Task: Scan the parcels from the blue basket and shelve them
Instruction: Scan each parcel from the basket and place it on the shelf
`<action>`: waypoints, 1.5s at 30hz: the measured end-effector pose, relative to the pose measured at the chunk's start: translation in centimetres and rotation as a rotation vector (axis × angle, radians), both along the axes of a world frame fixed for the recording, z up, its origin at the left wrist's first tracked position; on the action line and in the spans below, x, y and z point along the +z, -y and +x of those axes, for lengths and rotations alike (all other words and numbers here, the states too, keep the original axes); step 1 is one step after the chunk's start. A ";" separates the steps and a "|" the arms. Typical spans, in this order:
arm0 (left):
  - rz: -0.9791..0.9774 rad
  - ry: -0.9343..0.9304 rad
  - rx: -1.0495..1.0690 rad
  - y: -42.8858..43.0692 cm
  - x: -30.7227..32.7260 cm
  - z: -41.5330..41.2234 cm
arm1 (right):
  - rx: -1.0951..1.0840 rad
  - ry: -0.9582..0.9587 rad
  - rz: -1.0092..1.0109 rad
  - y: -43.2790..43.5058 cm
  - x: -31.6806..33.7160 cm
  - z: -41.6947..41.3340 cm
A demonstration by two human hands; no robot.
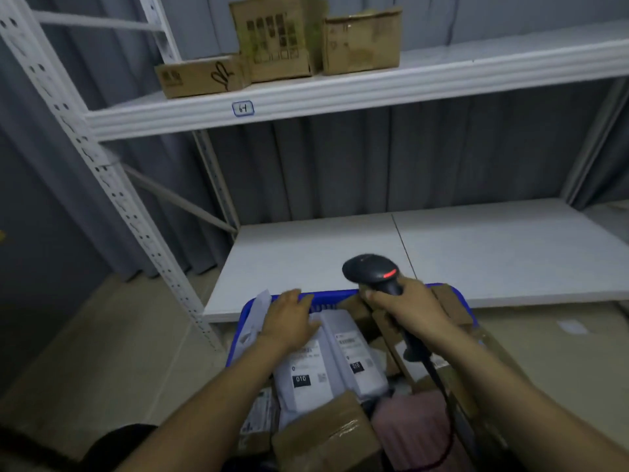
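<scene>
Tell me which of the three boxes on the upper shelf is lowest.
The leftmost box, marked with a black scribble; the middle box and right box stand taller.

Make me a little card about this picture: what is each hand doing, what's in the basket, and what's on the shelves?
Left hand: rests on a white parcel in the basket
Right hand: grips the black scanner, red light showing
Blue basket: holds white bags and brown boxes
Top shelf: three cardboard boxes, tag reading 64
Lower shelf: white boards just behind the basket
</scene>
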State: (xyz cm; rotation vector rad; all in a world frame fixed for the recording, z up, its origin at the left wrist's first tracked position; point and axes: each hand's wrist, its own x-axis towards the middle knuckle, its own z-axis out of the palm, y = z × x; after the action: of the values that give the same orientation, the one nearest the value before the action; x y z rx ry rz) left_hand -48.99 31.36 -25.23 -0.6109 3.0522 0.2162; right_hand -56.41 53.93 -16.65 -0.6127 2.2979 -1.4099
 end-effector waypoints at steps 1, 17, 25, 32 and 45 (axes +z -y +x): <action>0.012 0.031 -0.012 0.4 -1.3 0.4 | -0.003 0.019 -0.007 -0.3 -1.4 0.0; 0.125 0.070 0.064 2.7 -6.7 1.2 | 0.022 0.214 0.038 0.4 -7.6 -1.3; 0.494 -0.066 0.015 -5.7 -2.4 8.0 | 0.035 0.269 0.097 -1.2 -7.7 2.6; 0.372 0.281 -0.170 -9.9 -2.9 11.8 | 0.056 0.208 0.243 -2.7 -9.1 5.3; 1.032 -0.414 0.314 -7.1 1.3 12.5 | -0.140 0.576 -0.279 -3.7 -7.3 6.7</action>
State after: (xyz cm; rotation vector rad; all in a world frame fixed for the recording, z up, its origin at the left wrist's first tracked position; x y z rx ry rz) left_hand -36.53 38.50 -23.94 -0.9733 2.5433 1.9278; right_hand -49.69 57.65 -23.94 -0.0886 1.7311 -1.7157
